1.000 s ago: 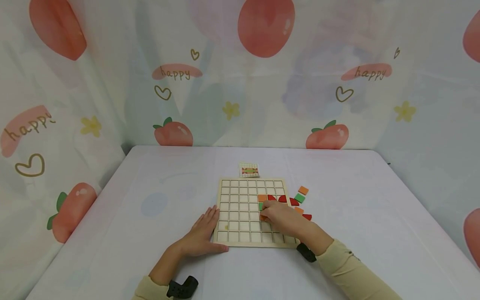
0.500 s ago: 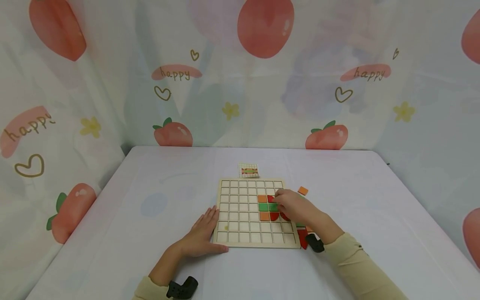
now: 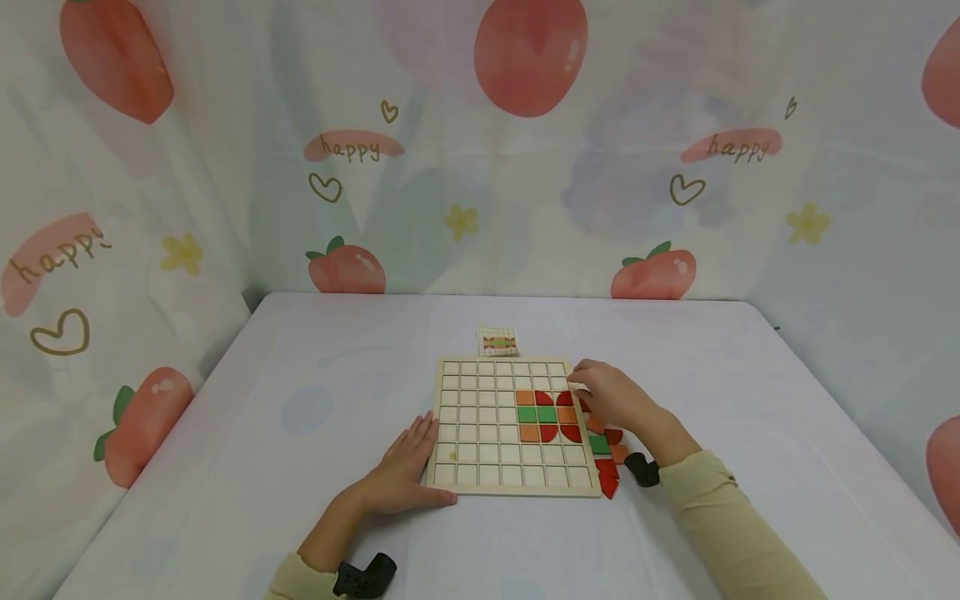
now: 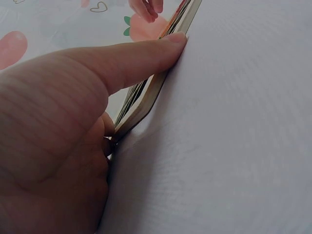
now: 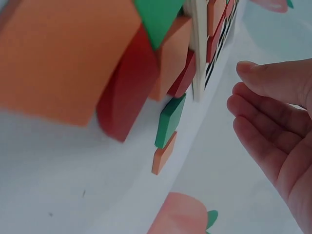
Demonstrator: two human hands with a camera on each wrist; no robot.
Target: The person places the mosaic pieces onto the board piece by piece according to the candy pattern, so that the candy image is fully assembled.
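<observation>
Grid board (image 3: 490,452): flat on the white counter (image 3: 360,375), right in front of the person. The little pattern card (image 3: 498,341) is just past its 12 o'clock edge.
Left hand (image 3: 405,468): parked at about 8 o'clock, fingers straight along the rim, thumb by the near corner. Grip isn't wrapped round anything; I'd say it's just steadying the board.
Right hand (image 3: 618,398): by the rim at 2 o'clock, fingers loosely bent, nothing in the grip that I can see. Can't tell if it's touching the edge.
Placed tiles (image 3: 546,414): neat three-by-three block towards 3 o'clock, reds, oranges and greens.
Loose tiles (image 3: 599,444): on the counter between 2 and 4 o'clock, some partly behind that right hand.
Pattern filling: looks partway to me, between tiles, copying the card I reckon.
Next tile: probably means pinching one from the loose bunch, checking its colour, then seating it squarely towards 9 o'clock of the block.
</observation>
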